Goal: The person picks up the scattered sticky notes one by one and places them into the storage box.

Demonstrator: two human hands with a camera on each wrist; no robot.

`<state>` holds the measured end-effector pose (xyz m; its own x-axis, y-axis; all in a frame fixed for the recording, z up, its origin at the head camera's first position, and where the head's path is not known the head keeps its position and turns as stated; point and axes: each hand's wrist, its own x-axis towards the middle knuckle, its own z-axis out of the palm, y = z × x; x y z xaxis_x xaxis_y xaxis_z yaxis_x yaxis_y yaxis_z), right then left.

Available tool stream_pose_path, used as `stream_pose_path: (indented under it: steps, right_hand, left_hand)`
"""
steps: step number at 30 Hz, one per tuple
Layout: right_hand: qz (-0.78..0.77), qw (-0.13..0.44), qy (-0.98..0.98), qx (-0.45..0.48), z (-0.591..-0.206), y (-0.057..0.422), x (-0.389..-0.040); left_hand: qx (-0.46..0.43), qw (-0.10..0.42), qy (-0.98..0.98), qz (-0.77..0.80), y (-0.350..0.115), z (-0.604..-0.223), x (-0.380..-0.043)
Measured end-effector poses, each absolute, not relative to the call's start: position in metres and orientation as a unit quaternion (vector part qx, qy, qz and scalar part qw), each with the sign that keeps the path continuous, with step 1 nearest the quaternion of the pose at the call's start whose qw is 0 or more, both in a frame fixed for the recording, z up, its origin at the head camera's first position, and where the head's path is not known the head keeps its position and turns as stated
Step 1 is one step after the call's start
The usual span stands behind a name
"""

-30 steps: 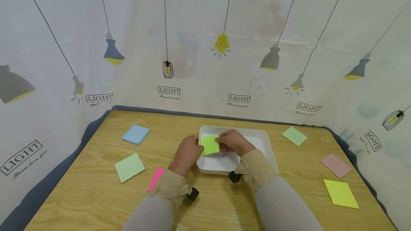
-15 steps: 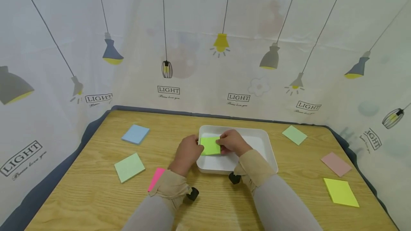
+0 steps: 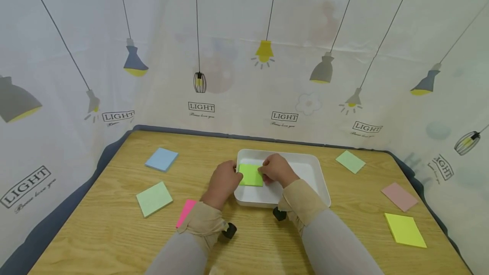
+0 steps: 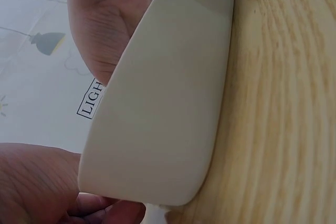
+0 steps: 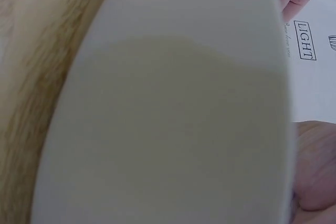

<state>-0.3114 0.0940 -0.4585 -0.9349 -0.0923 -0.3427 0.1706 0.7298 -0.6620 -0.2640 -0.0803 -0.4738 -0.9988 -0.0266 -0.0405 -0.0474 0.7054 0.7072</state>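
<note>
In the head view a neon green sticky note pad (image 3: pixel 250 175) lies flat in the left part of a white tray (image 3: pixel 307 181). My left hand (image 3: pixel 225 181) grips the tray's left wall, its thumb over the rim beside the pad's left edge. The left wrist view shows fingers of the left hand (image 4: pixel 39 184) curled behind the tray's end wall. My right hand (image 3: pixel 278 169) reaches into the tray, with thumb and fingers pinching the pad's right edge. In the right wrist view the tray wall (image 5: pixel 173 129) hides the pad and most of the right hand (image 5: pixel 317 166).
On the wooden table (image 3: pixel 114 241) lie a blue pad (image 3: pixel 161 159), a pale green pad (image 3: pixel 154 199) and a pink pad (image 3: pixel 186 213), partly behind the left wrist. To the right are a pale green pad (image 3: pixel 350 161), a dusty pink pad (image 3: pixel 399 196) and a yellow pad (image 3: pixel 405 230).
The neon green pad has gone from tilted to flat in the tray, its right edge lowered by my right hand. My left hand stays at the tray's left wall.
</note>
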Motion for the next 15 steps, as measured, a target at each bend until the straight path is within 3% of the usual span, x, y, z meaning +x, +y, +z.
stream_pose_path:
  steps: [15]
  right_hand:
    - [-0.363, 0.182, 0.914, 0.014, -0.4548, 0.0962, -0.3078]
  left_hand:
    - [-0.02, 0.014, 0.921, 0.389, -0.0803, -0.4735, -0.2642]
